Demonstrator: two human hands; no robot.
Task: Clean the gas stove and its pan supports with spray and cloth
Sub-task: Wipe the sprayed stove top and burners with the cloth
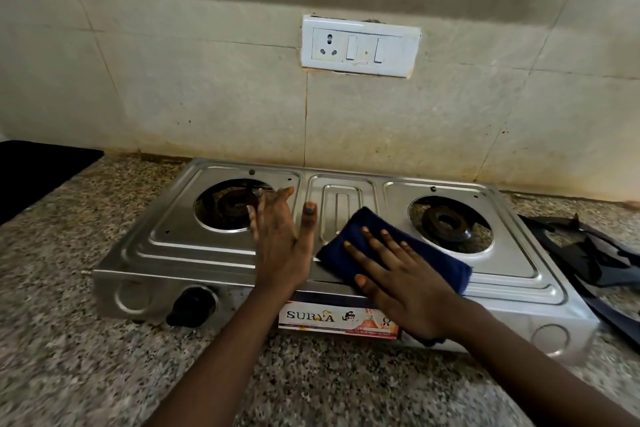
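Saw a steel two-burner gas stove (214,253) on a speckled granite counter (69,340), both burners bare. Found the right hand (408,288) pressed flat on a folded dark blue cloth (436,260) at the stove's near middle, and the left hand (280,246) spread open just beside the left burner (228,206). Noted black pan supports (588,253) lying on the counter at right, and a white switchboard (360,45) on the far tiled wall.

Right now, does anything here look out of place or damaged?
Yes. The black pan supports lie off the stove on the counter to its right, leaving both burners bare. The wall socket plate sits slightly askew, with chipped wall along its top edge.
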